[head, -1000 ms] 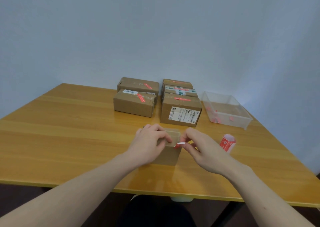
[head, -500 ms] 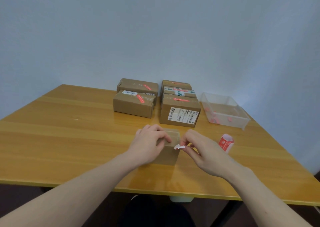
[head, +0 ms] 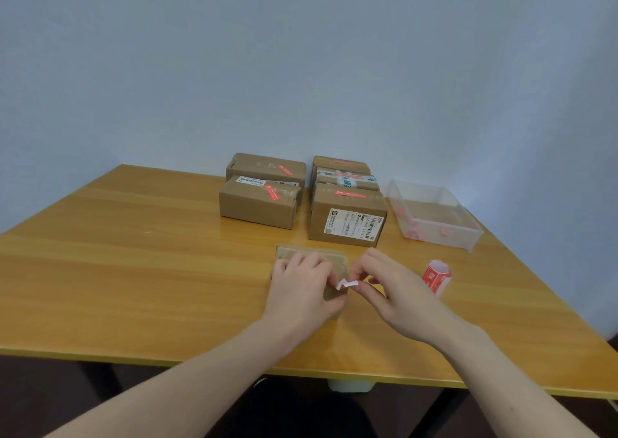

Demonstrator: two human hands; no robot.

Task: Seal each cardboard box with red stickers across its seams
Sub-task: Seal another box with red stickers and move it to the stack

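Both hands: L [head: 301, 282] + R [head: 384, 283] pinch sticker strip [head: 347, 284] over box [head: 334, 260].

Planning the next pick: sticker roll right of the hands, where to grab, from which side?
Take the sticker roll across its red sides, coming from above and the near right. It stands apart on bare table, open end up; the right hand and clear bin crowd the other sides.

glossy wooden table [head: 133, 270]; matt cardboard boxes [head: 257, 208]; clear plastic tray [head: 468, 233]
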